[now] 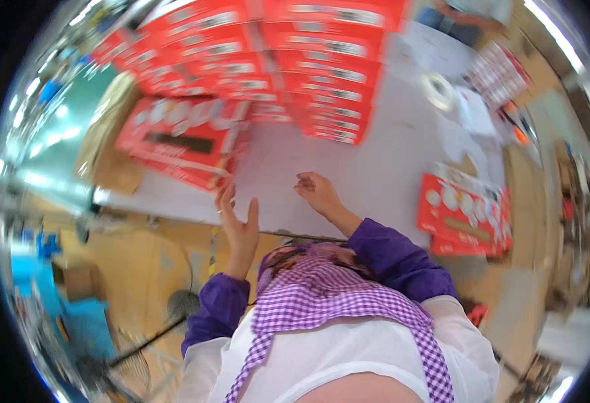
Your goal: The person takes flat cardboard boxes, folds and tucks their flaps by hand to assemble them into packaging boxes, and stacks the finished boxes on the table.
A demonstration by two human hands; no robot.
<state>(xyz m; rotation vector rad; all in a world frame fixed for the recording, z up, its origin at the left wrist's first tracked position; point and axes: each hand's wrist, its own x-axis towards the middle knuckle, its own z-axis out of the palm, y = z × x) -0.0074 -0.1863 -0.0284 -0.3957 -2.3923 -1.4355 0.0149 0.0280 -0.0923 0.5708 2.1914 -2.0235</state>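
Two red cartons, or perhaps more, seem to lie flat in the low pile (174, 138) at the left of centre in the frame; blur keeps us from counting its layers. We also lose the tops of the tall red stacks (335, 74), which the upper edge cuts off, and of another person (479, 13) at the upper right we see only a part. Glare and bent edges make the far left hard to read.

The low pile's long axis slants down from left to right, its near corner pointing toward the lower middle of the frame, its printed face and dark strip upward. A brown cardboard piece (110, 134) stands just beside its left end.

Below that corner we find the left hand (240, 232), thumb well apart from the fingers, the fingertips at the carton's corner; we cannot tell whether they touch it. Right of it, near the centre, the right hand (318, 195) is over the pale tabletop (389, 174), fingers bent inward; we cannot tell whether they meet or pinch anything small. More red cartons (463, 211) lie flat at the right of the frame, well apart from both hands.
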